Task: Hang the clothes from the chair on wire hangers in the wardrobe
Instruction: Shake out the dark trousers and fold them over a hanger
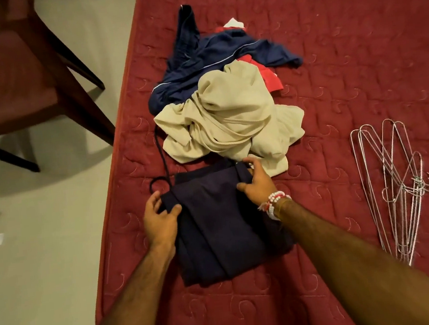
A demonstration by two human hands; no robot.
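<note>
1. While you held the dark folded garment [216,231] by its far edge, your left hand [162,217] was curled round the left corner with the thumb on top. Your right hand [257,183] pinched the right corner, fingers bent over the fold.
2. That garment lay flat on the bed [328,42], nearest you. The wardrobe was out of view, and the chair [6,79] stood beside the bed on your left.
3. Its drawstring [163,157] trailed off toward the beige garment [227,123], whose edge touched the dark one by your right hand. Had you lifted quickly, I judged the cord or that edge could have dragged the pile along, the navy garment [212,55] and red garment [267,73] with it.
4. The wire hangers [395,189] lay well apart on your right, their hooks crossed together. Pulling one free with a single hand risked bringing the whole tangle, or losing the fold.
5. Thin wire offers little grip, so a garment hung off-centre could have slid off one side.
</note>
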